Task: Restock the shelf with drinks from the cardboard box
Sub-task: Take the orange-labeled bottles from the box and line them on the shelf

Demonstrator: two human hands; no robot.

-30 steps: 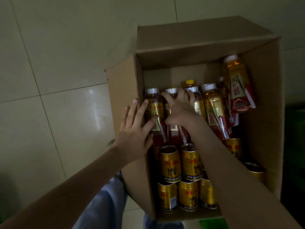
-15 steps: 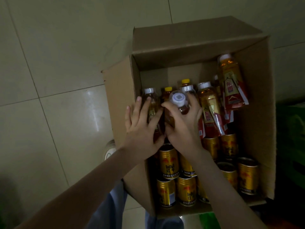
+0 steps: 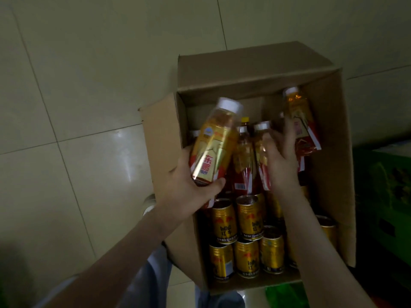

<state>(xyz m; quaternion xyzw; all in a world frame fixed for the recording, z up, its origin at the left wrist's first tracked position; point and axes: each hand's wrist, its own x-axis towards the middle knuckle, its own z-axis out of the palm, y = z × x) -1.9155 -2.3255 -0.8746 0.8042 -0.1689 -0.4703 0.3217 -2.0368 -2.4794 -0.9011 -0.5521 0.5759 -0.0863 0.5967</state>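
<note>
Gripping bottle (image 3: 213,143) in left hand (image 3: 189,190), tilted, above cardboard box (image 3: 160,138) left edge. Extending right hand (image 3: 280,161), fingers loosely spread and holding nothing, over standing bottles (image 3: 244,156). Previously gripping that bottle lower, right-handed, among them.

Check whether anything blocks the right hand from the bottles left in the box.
Nothing visible does. The right hand is right at the upright bottles, fingers spread, and the cardboard box is open on top. The left hand holds a raised bottle off to the left, clear of that reach.
</note>
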